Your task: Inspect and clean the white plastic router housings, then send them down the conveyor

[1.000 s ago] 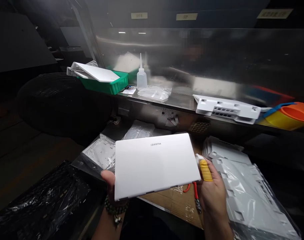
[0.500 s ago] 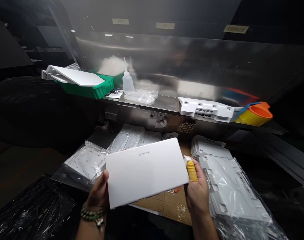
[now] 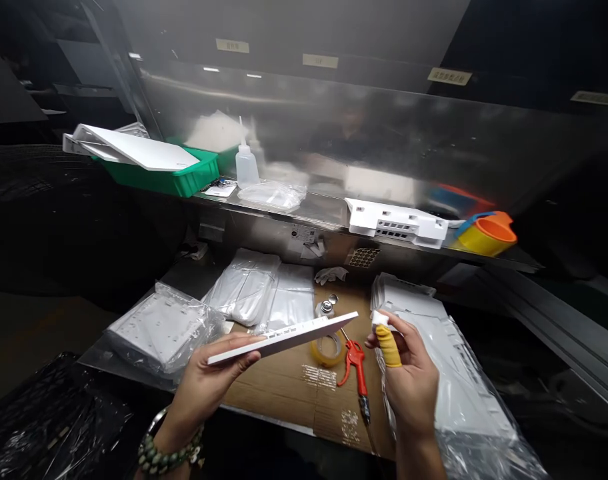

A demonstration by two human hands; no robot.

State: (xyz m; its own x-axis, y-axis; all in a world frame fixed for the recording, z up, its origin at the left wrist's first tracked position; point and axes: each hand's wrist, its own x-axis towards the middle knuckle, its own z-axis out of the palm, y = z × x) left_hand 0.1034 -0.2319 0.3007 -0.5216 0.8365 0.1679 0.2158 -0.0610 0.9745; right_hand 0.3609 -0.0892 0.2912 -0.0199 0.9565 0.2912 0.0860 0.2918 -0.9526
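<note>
My left hand (image 3: 219,373) grips the near-left end of a white panel (image 3: 289,339), which is tilted so that one long edge with slots shows. My right hand (image 3: 404,360) is apart from the panel, to its right. A yellow cover (image 3: 388,347) sits on its thumb, and a small white piece (image 3: 380,320) is pinched between thumb and fingers. Below the panel lie a brown cardboard sheet (image 3: 269,393), a roll of tape (image 3: 328,350) and a red air gun (image 3: 355,363).
Bagged white parts (image 3: 157,330) lie left, and stacked white panels (image 3: 454,373) right. Plastic bags (image 3: 244,287) lie behind. The shelf (image 3: 324,213) holds a green bin (image 3: 197,175), a squeeze bottle (image 3: 247,167), a white housing (image 3: 397,223) and a yellow-orange tape holder (image 3: 487,235).
My right hand has let go of the white panel. My left hand has turned the panel from face-on to nearly edge-on, uncovering the tape and air gun. The view has shifted slightly right.
</note>
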